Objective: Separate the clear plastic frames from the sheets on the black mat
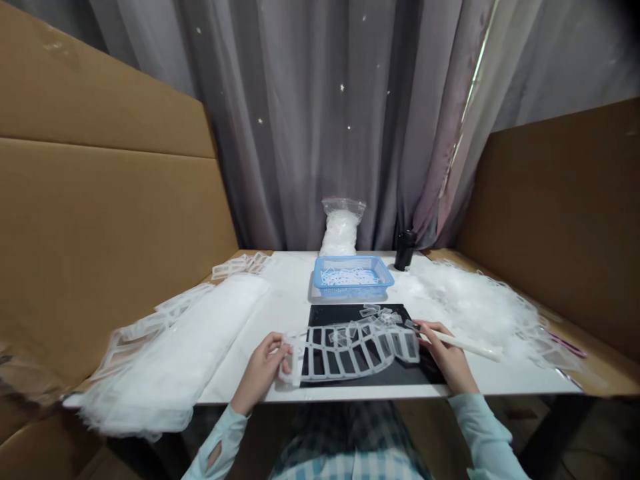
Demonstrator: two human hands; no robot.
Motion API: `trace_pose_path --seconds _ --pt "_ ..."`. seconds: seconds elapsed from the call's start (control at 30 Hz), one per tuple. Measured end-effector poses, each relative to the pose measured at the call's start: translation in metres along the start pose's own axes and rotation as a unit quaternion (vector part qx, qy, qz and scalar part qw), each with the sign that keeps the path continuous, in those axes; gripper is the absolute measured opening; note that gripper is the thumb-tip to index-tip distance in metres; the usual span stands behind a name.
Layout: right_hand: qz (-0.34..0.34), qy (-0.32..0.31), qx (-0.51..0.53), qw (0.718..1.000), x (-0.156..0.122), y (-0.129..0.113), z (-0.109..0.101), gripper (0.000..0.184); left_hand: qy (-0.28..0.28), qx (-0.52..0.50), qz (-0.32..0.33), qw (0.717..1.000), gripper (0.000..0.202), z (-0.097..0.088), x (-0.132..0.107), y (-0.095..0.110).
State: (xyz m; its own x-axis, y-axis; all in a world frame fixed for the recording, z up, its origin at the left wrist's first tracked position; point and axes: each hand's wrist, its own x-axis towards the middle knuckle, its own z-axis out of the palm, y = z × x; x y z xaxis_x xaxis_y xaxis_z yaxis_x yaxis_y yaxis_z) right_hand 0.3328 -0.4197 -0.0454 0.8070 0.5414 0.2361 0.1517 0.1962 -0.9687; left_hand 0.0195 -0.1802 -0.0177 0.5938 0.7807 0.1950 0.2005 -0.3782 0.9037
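My left hand, fingers closed, pinches the left end of a translucent plastic sheet of rectangular frames. The sheet curves to the right over a black mat. At its right end is my right hand, closed round a slim tool with a long white handle. The tool's dark tip points left; its exact kind is hard to make out. Small loose clear plastic pieces lie on the mat and over the sheet's upper edge.
Behind the mat stands a blue basket with small white pieces inside. A filled zip bag and a black bottle are farther back. Plastic sheets are stacked left; a translucent heap lies right. Cardboard walls flank the table.
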Motion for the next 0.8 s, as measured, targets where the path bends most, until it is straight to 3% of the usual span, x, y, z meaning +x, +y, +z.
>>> trace_pose_path --seconds 0.13,0.27,0.37,0.5,0.57,0.63,0.7,0.8 --pt "0.021 -0.068 0.004 0.997 -0.006 -0.006 0.002 0.042 0.045 -0.007 -0.024 0.999 0.048 -0.027 0.004 -0.009" --pt "0.038 -0.122 -0.010 0.992 -0.011 -0.012 0.003 0.041 0.075 0.044 -0.024 0.996 0.042 -0.043 0.004 -0.019" --pt "0.036 -0.139 -0.029 0.989 -0.012 -0.014 0.004 0.040 0.108 0.108 0.012 0.988 0.042 -0.040 -0.002 -0.019" --pt "0.029 -0.150 -0.070 0.986 -0.014 -0.016 0.003 0.037 0.155 0.187 0.104 0.964 0.042 -0.013 -0.019 0.001" --pt "0.027 -0.156 -0.086 0.984 -0.016 -0.017 0.003 0.036 0.120 0.197 0.155 0.961 0.030 0.006 -0.029 0.013" --pt "0.024 -0.159 -0.098 0.982 -0.019 -0.018 0.003 0.036 0.049 0.198 0.208 0.957 0.022 0.025 -0.036 0.022" --pt "0.022 -0.159 -0.110 0.981 -0.022 -0.020 0.003 0.034 -0.036 0.217 0.284 0.933 0.022 0.041 -0.039 0.027" --pt "0.023 -0.155 -0.127 0.979 -0.025 -0.021 0.002 0.031 -0.111 0.255 0.332 0.901 0.031 0.060 -0.038 0.028"
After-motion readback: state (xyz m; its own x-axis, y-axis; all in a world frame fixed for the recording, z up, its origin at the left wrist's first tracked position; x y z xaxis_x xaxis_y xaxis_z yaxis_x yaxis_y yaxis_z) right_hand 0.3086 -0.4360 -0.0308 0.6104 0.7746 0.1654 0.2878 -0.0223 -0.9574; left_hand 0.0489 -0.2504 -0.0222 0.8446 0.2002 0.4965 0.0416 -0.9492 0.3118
